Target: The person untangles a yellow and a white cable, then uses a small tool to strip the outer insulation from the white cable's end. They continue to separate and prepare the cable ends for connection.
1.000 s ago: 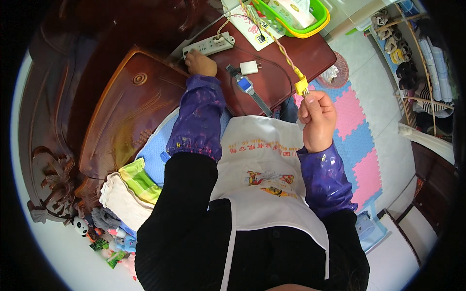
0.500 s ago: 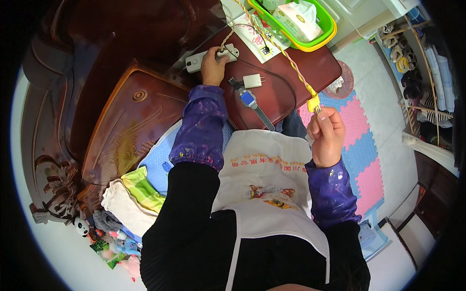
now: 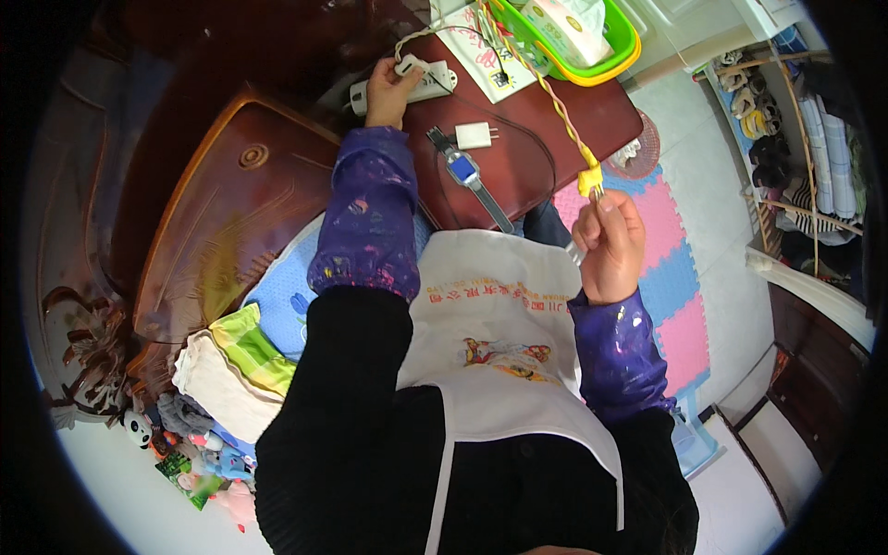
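My left hand (image 3: 388,92) is closed around a white plug (image 3: 410,67) seated at the white power strip (image 3: 433,83); a pale twisted cord runs from the plug. My right hand (image 3: 612,242) is pinched on a small pronged metal piece (image 3: 598,193) at the yellow-taped end (image 3: 589,178) of a twisted yellow-and-pink cord (image 3: 561,109). A shiny bit also shows below those fingers, too small to make out. Between the hands, a smartwatch (image 3: 462,167) with a dark strap and a white charger block (image 3: 473,135) lie on the dark red tabletop (image 3: 523,190).
A thin black cable (image 3: 546,153) loops across the tabletop. At the back stands a green basket (image 3: 632,46) with a tissue pack (image 3: 569,32), beside a printed white sheet (image 3: 481,65). Carved wooden furniture (image 3: 250,199) flanks the left. On the right are foam mats (image 3: 671,264) and a pink bin (image 3: 647,153).
The whole view has shifted slightly, moving the scene up and left. Both hands keep their holds on the plug and the pronged metal piece.
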Tool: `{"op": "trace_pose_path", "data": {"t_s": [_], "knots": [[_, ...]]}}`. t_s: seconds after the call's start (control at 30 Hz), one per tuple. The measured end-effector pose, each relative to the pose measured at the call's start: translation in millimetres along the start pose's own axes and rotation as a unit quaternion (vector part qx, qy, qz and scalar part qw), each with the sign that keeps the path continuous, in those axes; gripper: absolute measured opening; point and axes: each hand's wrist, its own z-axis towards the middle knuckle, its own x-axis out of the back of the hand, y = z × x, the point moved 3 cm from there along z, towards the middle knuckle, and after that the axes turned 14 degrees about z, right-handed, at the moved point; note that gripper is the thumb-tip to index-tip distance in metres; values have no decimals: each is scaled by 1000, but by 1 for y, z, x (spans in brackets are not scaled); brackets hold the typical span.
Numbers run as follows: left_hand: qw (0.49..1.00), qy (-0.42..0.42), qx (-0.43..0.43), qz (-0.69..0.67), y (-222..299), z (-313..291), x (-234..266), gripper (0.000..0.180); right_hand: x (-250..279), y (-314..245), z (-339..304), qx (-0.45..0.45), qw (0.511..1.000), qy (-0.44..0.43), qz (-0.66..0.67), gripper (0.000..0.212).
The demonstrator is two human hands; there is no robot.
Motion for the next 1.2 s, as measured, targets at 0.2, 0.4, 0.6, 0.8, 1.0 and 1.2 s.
{"op": "trace_pose_path", "data": {"t_s": [0.2,0.4,0.6,0.8,1.0,1.2], "knots": [[998,-19,-5,64,18,-13,-3,28,-7,0,0,-57,998,-15,27,11],[904,36,-29,426,28,-74,10,19,-20,3,-5,-120,991,-36,47,14],[972,-118,-63,192,133,-158,-28,19,-33,9,-20,-111,992,-58,32,14],[977,-158,-112,88,155,-204,-49,20,-48,14,-29,-32,991,-62,-112,11],[936,-126,-199,263,157,-207,-38,11,-54,21,-28,171,898,-79,-398,18],[844,-30,-388,369,183,-228,-44,10,-51,39,-15,285,854,-125,-417,17]]}}
